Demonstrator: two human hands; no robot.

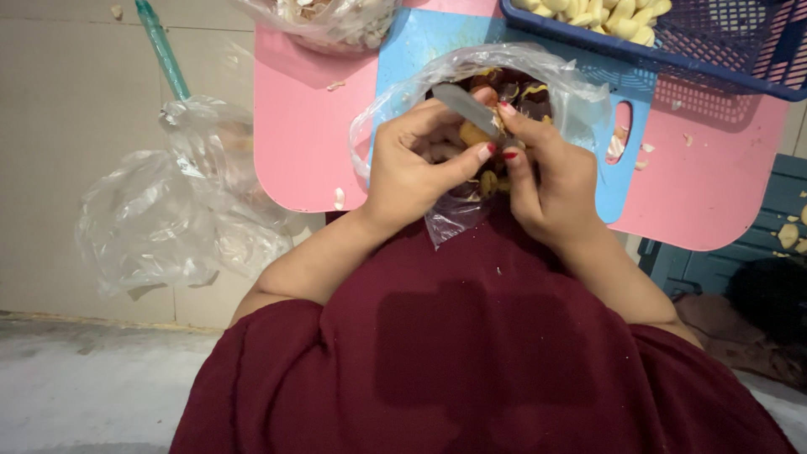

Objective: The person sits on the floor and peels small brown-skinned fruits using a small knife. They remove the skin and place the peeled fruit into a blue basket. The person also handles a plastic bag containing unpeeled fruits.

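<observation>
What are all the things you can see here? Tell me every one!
Knife: one, grey blade, in the left hand.
Small piece: one, yellowish, between both hands.
Clear bag: one, holding peels, under the hands.
Cutting board: one, blue, on the table.
Table: one, pink.
Basket: one, blue, top right, holding pale peeled pieces.
Empty bag: one, clear, left on the floor.
Left hand: one, holds the knife.
Right hand: one, pinches the piece.

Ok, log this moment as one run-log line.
left hand: holds knife | right hand: pinches small yellowish piece | both over clear plastic bag of peels | blue basket beyond
</observation>
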